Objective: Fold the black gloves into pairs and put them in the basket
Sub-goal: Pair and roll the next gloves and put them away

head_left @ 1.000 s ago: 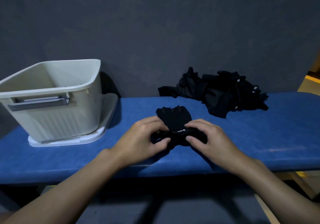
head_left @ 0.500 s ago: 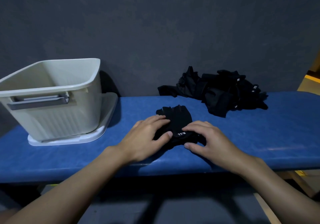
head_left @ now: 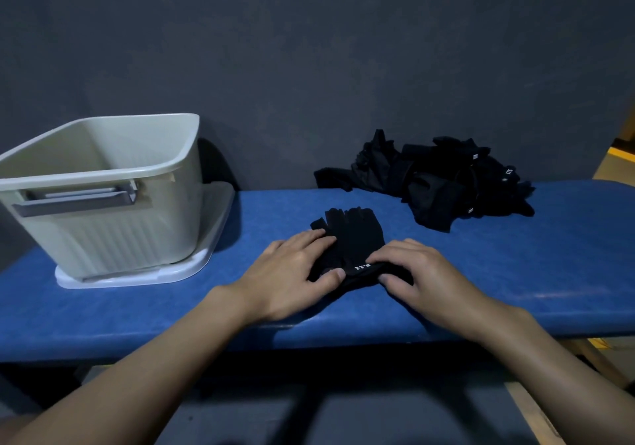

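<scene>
A black fingerless glove pair (head_left: 354,238) lies flat on the blue bench (head_left: 515,272), fingers pointing away from me, a small white logo near its cuff. My left hand (head_left: 292,272) rests on the glove's left side with straight fingers pressing it down. My right hand (head_left: 419,272) presses on the cuff from the right, fingers laid flat. A pile of loose black gloves (head_left: 446,180) lies at the back right against the wall. The beige plastic basket (head_left: 103,176) stands at the left; its inside looks bare where I can see it.
The basket stands on a white lid or tray (head_left: 192,266). A dark grey wall (head_left: 309,49) runs directly behind the bench. The bench's front edge is just below my wrists, with dark floor and a wooden leg (head_left: 594,362) beneath.
My hands went from pinching the cuff with curled fingers to lying flat on the glove. The glove now lies flatter on the bench.
</scene>
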Motion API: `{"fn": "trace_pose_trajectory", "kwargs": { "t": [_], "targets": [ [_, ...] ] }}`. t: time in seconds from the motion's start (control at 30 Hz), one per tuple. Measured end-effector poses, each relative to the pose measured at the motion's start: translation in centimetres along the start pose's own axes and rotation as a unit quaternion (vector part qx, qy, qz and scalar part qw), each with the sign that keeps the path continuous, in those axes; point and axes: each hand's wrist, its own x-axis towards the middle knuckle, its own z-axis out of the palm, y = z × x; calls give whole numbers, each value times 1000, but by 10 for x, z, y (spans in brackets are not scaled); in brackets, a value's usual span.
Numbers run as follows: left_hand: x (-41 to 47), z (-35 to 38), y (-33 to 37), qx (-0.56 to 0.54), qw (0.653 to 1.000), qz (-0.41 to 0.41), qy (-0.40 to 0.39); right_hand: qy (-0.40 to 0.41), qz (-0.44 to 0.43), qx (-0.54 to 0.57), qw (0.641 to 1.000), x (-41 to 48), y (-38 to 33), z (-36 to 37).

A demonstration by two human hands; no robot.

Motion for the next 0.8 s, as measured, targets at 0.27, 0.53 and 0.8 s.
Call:
{"fn": "trace_pose_trajectory", "kwargs": {
  "t": [0.27, 0.53, 0.8],
  "targets": [
    [4, 0, -4, 7, 1000, 4, -15, 52, 48, 37, 997, 16, -15, -11],
    [4, -1, -3, 20, 1000, 5, -16, -192, 100, -58, 974, 52, -21, 2],
    [5, -3, -5, 28, 998, -7, -51, -262, 144, -103, 949, 48, -10, 11]
  ]
}}
